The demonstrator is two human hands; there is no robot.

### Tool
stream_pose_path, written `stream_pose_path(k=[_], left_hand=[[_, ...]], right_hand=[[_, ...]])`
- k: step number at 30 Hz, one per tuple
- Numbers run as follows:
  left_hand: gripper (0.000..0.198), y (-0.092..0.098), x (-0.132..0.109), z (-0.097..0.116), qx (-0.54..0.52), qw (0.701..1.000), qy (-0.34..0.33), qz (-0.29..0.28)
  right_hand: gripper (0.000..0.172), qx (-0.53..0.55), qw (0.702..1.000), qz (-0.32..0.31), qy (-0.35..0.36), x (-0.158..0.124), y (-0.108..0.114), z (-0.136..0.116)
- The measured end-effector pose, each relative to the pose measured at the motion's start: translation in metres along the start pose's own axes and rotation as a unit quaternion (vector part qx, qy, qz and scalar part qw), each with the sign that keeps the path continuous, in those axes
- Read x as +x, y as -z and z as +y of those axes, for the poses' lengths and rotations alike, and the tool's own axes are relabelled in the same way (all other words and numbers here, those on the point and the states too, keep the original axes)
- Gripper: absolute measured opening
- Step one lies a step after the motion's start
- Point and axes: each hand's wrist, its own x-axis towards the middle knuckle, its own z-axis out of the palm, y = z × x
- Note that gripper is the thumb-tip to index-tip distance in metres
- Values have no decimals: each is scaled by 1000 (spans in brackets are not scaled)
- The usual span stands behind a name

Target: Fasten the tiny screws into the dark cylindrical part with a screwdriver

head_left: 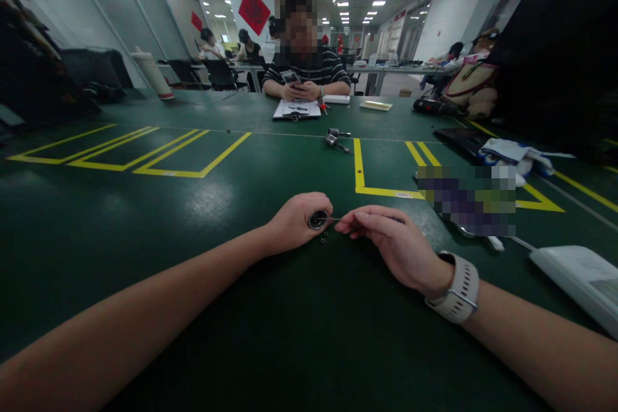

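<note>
Metal ring (317, 219) is pinched in the closed left hand (294, 222) at frame centre, a thin pin (337, 218) is clamped by the right hand (386, 241) fingertips, and the tiny screws (322, 239) just below on the green table (145, 206) could be scattered if the pin slips.

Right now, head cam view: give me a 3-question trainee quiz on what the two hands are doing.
1. True or false: the left hand holds a small round metal part.
2. What does the right hand pinch at its fingertips? A. a thin metal pin B. a paintbrush C. a spoon
3. Which wrist wears the white watch?
Key: 1 true; 2 A; 3 the right.
</note>
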Motion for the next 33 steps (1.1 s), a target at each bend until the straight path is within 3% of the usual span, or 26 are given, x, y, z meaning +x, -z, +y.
stream_pose_path(k=[5, 9, 15, 25, 29, 33], left_hand=[[10, -2, 0, -1, 46, 999, 15, 11], [8, -2, 0, 0, 105, 994, 17, -15], [11, -1, 0, 2, 127, 992, -3, -28], [9, -1, 0, -1, 70, 997, -2, -18], [10, -2, 0, -2, 45, 999, 14, 0], [10, -4, -1, -6, 33, 997, 63, 37]], right_hand=[[16, -88, 994, 37, 51, -5, -3, 2], [17, -152, 987, 21, 47, -5, -5, 3], [15, -41, 999, 14, -3, 0, 0, 1], [15, 3, 1000, 16, -11, 1, 1, 1], [17, 17, 1000, 21, -3, 2, 2, 2], [17, 51, 997, 64, 14, 3, 4, 3]])
